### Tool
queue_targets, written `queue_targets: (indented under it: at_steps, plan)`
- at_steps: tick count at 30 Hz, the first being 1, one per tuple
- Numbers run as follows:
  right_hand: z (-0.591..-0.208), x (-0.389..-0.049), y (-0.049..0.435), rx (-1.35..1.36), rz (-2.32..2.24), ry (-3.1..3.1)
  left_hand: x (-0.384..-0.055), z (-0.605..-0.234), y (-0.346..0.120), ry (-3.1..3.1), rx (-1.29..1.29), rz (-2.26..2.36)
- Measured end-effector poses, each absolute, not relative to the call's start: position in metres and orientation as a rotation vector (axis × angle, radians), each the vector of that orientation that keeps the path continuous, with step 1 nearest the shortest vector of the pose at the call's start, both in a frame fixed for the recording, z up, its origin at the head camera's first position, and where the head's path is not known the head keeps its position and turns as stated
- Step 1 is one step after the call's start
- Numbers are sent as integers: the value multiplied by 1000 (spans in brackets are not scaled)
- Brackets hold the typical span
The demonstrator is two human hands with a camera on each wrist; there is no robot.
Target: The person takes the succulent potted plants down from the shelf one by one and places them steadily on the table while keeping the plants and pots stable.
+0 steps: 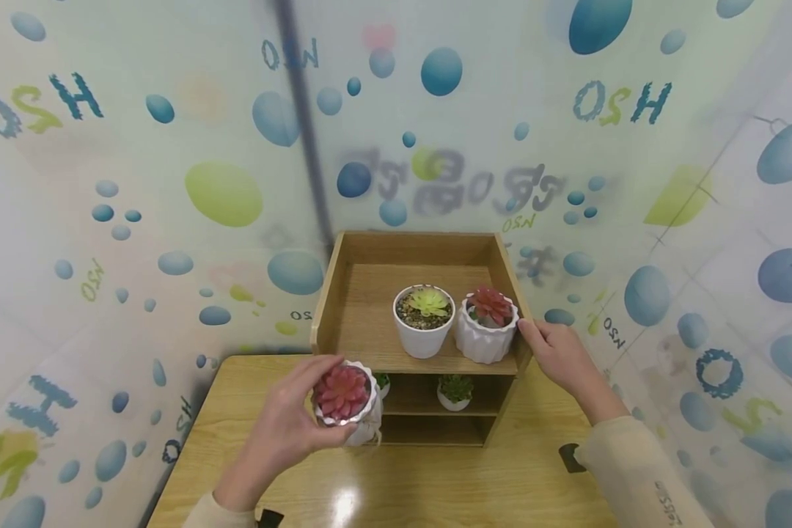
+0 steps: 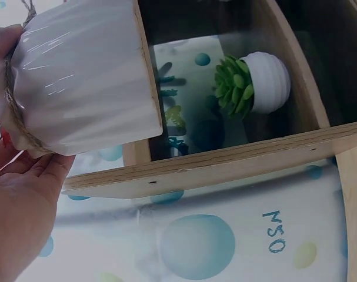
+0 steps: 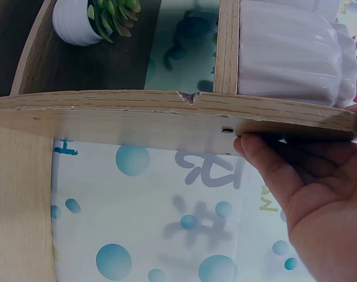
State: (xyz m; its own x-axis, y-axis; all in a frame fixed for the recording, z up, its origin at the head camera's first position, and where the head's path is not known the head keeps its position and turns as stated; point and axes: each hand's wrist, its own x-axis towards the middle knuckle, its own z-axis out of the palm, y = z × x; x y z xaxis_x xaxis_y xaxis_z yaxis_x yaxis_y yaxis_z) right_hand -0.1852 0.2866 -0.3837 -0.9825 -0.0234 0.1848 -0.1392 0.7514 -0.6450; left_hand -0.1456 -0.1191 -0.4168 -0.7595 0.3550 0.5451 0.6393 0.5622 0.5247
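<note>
My left hand (image 1: 284, 414) grips a white fluted pot with a red succulent (image 1: 342, 394), thumb and fingers around its rim. It is held in front of the wooden shelf's (image 1: 363, 308) left side. A twine cord circles this pot (image 2: 84, 76) in the left wrist view. At the shelf's right side panel (image 3: 137, 111), my right hand (image 1: 561, 359) holds the edge, with fingers along the outer face. On the top board stand a white pot with a yellow-green succulent (image 1: 424, 334) and, beside that panel, another white fluted pot with a red succulent (image 1: 485, 337).
Lower in the shelf sit small white pots with green succulents, one on the right (image 1: 455, 392) and one partly hidden behind the held pot (image 1: 383, 384). The shelf stands on a wooden table (image 1: 237, 396) against a patterned wall covering (image 1: 396, 110).
</note>
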Motion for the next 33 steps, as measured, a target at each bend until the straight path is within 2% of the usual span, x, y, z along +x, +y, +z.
queue_targets:
  at_steps: [33]
  plan:
    - [-383, -185, 286, 142, 1034, -2770, -138, -484, -113, -2423, -728, -1103]
